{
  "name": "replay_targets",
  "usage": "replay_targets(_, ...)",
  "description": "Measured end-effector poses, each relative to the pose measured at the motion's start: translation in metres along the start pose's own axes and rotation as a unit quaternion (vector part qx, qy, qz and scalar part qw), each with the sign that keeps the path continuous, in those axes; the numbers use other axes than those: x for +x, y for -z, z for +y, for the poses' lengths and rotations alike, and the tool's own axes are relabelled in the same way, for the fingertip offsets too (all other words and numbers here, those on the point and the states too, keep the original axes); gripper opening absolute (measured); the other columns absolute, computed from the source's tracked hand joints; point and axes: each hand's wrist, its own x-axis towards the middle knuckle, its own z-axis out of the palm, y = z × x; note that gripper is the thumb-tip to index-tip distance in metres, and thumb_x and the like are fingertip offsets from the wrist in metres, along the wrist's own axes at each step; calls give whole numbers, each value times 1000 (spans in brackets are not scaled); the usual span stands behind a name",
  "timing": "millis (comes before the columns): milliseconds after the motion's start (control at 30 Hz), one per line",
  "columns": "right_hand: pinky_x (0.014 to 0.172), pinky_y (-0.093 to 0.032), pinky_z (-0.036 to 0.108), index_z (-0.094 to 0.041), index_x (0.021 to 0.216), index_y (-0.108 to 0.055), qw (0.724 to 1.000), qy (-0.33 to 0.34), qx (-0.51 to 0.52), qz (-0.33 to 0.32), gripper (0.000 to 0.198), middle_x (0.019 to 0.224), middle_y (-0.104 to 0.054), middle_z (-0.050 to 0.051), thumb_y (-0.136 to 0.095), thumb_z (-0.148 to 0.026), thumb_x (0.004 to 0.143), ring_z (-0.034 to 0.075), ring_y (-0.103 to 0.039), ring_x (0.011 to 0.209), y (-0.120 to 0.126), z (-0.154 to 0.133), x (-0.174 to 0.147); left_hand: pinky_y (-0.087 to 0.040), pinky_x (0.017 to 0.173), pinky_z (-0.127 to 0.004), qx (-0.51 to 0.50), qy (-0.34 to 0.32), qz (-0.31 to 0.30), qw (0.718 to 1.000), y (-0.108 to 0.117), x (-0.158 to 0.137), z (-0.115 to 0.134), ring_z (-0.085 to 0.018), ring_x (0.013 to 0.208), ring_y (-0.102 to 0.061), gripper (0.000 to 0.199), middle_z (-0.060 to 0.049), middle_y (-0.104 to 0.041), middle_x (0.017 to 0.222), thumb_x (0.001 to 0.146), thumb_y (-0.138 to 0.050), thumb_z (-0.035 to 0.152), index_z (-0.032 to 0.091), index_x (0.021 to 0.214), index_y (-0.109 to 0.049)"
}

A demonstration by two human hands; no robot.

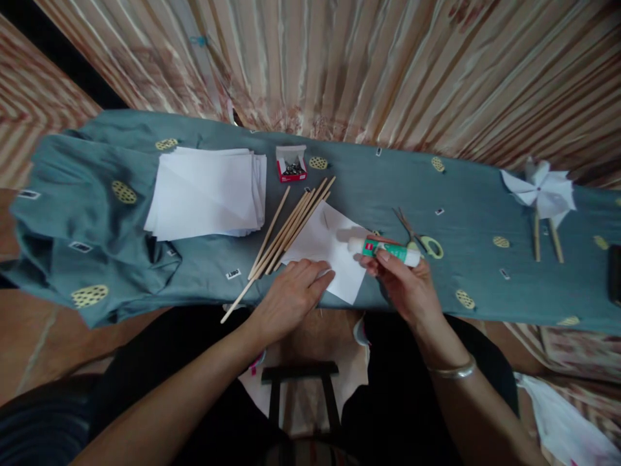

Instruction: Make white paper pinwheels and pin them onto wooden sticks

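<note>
My right hand [405,285] grips a glue stick [398,252], a white tube with a green label, held sideways above the table. Along its upper side runs a thin reddish strip that I cannot make out. Beneath it lies a white sheet of paper [347,268], turned at an angle near the table's front edge. My left hand [298,288] rests at that sheet's near left side, its fingers closed on the paper. Several wooden sticks [295,223] lie in a loose bundle beside the sheet, partly over its left edge. Scissors with green handles [431,246] lie just behind the glue stick.
A stack of white paper [206,194] is at the left. An open red box of small metal pins [292,167] stands behind the sticks. Paper pinwheels on sticks [541,191] lie at the right. A dark object [615,275] sits at the right edge. Pleated curtains [339,71] hang behind.
</note>
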Motion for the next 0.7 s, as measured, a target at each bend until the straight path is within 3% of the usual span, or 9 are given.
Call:
replay_targets(133, 53, -51, 23, -22, 79, -77, 984, 106, -135, 39, 15, 65, -73, -1, -79, -34, 72, 11, -61, 54, -3, -1, 11, -49, 77, -35, 16, -11, 20, 1000, 5, -2, -6, -21, 91, -58, 21, -13, -67, 112, 96, -47, 13, 11, 111, -61)
replay_targets(267, 69, -58, 29, -22, 86, -77, 967, 147, -203, 40, 18, 82, -78, 1, -80, -31, 71, 15, -70, 69, -9, -1, 15, -50, 82, -37, 32, 0, 36, 999, 9, 2, -13, -22, 94, -57, 22, -13, -68, 113, 94, -47, 9, 10, 109, -63)
replay_targets(400, 80, -60, 34, -23, 98, -76, 954, 155, -258, 3, 28, 100, -78, 3, -80, -30, 71, 19, -73, 85, -12, -2, 13, -49, 84, -39, 54, 22, 7, 998, 7, 6, -15, -25, 98, -56, 24, -15, -66, 119, 94, -47, 10, 9, 110, -64)
replay_targets(700, 97, -55, 40, -27, 107, -73, 945, 131, -297, -47, 32, 117, -73, 3, -76, -25, 75, 21, -70, 103, -12, -3, 5, -45, 82, -40, 57, 54, -42, 996, 3, 8, -13, -25, 99, -55, 26, -11, -64, 123, 98, -45, 22, 13, 112, -65)
